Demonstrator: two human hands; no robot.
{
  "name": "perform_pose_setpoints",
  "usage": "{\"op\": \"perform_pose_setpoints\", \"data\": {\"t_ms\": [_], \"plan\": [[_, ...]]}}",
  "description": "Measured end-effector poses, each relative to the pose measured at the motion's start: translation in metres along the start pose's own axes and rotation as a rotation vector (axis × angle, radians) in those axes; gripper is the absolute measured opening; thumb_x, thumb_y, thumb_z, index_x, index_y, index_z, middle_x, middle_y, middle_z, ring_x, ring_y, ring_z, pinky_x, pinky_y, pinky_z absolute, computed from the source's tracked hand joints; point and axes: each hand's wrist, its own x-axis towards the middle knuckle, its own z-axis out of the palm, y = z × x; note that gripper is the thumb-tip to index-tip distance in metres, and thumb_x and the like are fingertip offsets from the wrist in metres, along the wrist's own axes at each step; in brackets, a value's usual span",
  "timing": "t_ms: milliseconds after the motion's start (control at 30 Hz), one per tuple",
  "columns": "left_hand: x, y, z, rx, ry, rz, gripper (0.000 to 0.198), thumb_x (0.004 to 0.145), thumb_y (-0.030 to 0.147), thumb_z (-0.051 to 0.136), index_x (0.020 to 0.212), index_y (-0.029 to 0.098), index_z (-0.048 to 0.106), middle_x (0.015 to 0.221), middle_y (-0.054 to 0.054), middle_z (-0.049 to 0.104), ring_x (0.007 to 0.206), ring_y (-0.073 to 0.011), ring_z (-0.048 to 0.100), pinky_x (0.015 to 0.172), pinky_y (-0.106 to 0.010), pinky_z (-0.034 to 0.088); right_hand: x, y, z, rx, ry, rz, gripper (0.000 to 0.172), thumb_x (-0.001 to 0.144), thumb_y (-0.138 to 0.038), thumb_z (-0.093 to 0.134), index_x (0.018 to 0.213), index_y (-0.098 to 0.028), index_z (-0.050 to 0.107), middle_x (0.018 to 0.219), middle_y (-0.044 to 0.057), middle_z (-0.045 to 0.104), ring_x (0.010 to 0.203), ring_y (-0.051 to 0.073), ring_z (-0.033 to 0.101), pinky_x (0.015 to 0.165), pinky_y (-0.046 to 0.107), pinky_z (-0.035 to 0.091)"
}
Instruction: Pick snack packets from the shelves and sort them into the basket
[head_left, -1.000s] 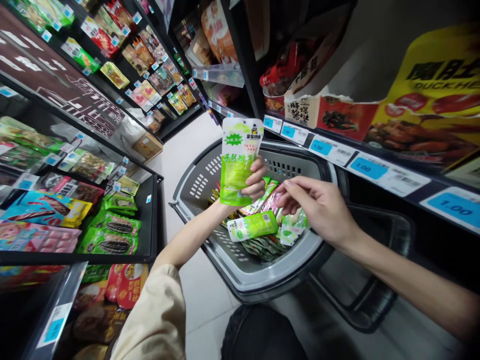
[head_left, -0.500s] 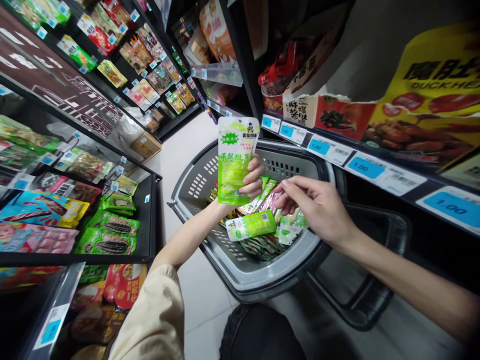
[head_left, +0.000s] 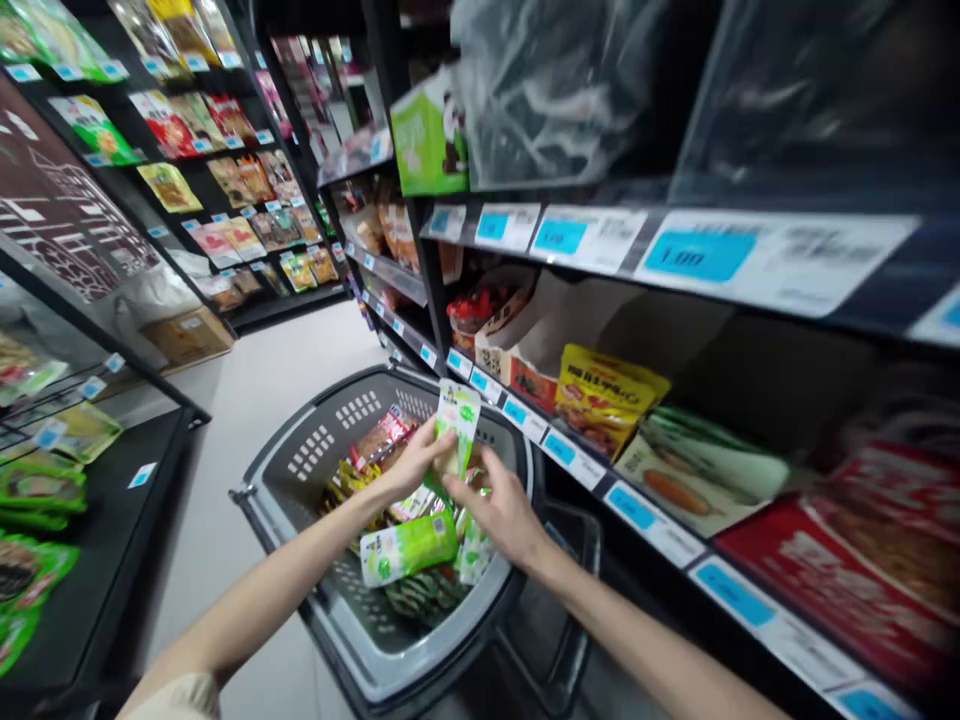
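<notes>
Over the shopping basket, my left hand is closed on a green-and-white snack packet, held upright between thumb and fingers. Close by on the right, my right hand has its thumb and forefinger apart beside the packet's lower end; whether they touch it cannot be made out. Beneath both hands, another green-and-white packet lies on top of the pile in the basket. Dark green packets and a red packet show around it, partly covered.
Along the right runs a shelf with price labels, holding a yellow pouch and red packs. A higher shelf edge juts out above. At left stands a black display shelf; a cardboard box sits behind on the floor.
The view has shifted, with more of the right-hand shelves showing. My left hand has lowered the packet towards the basket, and my right hand has come closer to it, its pinch now opened.
</notes>
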Motion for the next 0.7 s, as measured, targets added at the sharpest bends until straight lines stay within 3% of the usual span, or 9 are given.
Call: {"op": "perform_pose_setpoints", "data": {"t_ms": [67, 167, 300, 400, 500, 600, 700], "plan": [[0.003, -0.009, -0.004, 0.027, -0.013, -0.013, 0.055, 0.076, 0.057, 0.086, 0.117, 0.024, 0.069, 0.096, -0.003, 0.074, 0.087, -0.0213, 0.068, 0.074, -0.027, 0.054, 0.003, 0.005, 0.003, -0.145, 0.039, -0.004, 0.033, 0.081, -0.032, 0.073, 0.107, -0.021, 0.057, 0.088, 0.002, 0.073, 0.077, 0.020, 0.071, 0.070, 0.029, 0.054], [0.006, -0.017, -0.010, 0.057, -0.046, 0.001, 0.057, 0.076, 0.063, 0.083, 0.117, 0.024, 0.071, 0.095, -0.004, 0.074, 0.084, -0.0211, 0.068, 0.072, -0.027, 0.052, 0.006, 0.013, 0.007, -0.240, 0.067, -0.011, 0.021, 0.081, -0.027, 0.066, 0.096, -0.023, 0.053, 0.081, 0.002, 0.071, 0.072, 0.021, 0.071, 0.066, 0.029, 0.052], [0.008, 0.002, -0.015, 0.214, -0.207, 0.040, 0.056, 0.068, 0.064, 0.088, 0.101, 0.021, 0.076, 0.082, -0.003, 0.072, 0.078, -0.0210, 0.066, 0.075, -0.030, 0.052, 0.006, 0.018, 0.008, -0.247, 0.093, -0.009, 0.023, 0.082, -0.023, 0.061, 0.105, -0.022, 0.058, 0.082, 0.004, 0.073, 0.074, 0.024, 0.073, 0.071, 0.033, 0.055], [0.010, 0.045, -0.019, 0.460, -0.378, 0.009, 0.047, 0.065, 0.059, 0.091, 0.083, 0.018, 0.078, 0.072, -0.003, 0.070, 0.070, -0.0208, 0.064, 0.070, -0.032, 0.052, 0.005, 0.017, 0.006, -0.241, 0.103, -0.061, 0.022, 0.081, -0.021, 0.059, 0.102, -0.022, 0.062, 0.086, 0.006, 0.075, 0.080, 0.026, 0.075, 0.074, 0.034, 0.056], [0.013, 0.108, -0.025, 0.671, -0.385, 0.097, 0.034, 0.071, 0.052, 0.088, 0.076, 0.020, 0.078, 0.073, -0.004, 0.072, 0.068, -0.0206, 0.064, 0.068, -0.033, 0.052, 0.005, 0.016, 0.005, -0.207, 0.105, -0.130, 0.011, 0.082, -0.023, 0.058, 0.090, -0.023, 0.065, 0.089, 0.006, 0.077, 0.086, 0.026, 0.075, 0.077, 0.034, 0.056], [0.018, 0.180, -0.033, 0.709, -0.201, 0.264, 0.027, 0.072, 0.044, 0.087, 0.081, 0.021, 0.077, 0.087, -0.005, 0.075, 0.080, -0.0218, 0.067, 0.075, -0.033, 0.055, 0.005, 0.017, 0.007, -0.222, 0.092, -0.100, 0.011, 0.082, -0.022, 0.057, 0.085, -0.022, 0.067, 0.084, 0.005, 0.077, 0.076, 0.025, 0.074, 0.072, 0.034, 0.054], [0.027, 0.243, -0.039, 0.665, 0.113, 0.542, 0.032, 0.067, 0.039, 0.090, 0.086, 0.018, 0.076, 0.091, -0.007, 0.076, 0.086, -0.0222, 0.070, 0.079, -0.033, 0.056, 0.005, 0.019, 0.013, -0.278, 0.019, -0.077, 0.015, 0.079, -0.017, 0.057, 0.084, -0.021, 0.071, 0.080, 0.003, 0.077, 0.070, 0.022, 0.071, 0.068, 0.031, 0.048]]}}
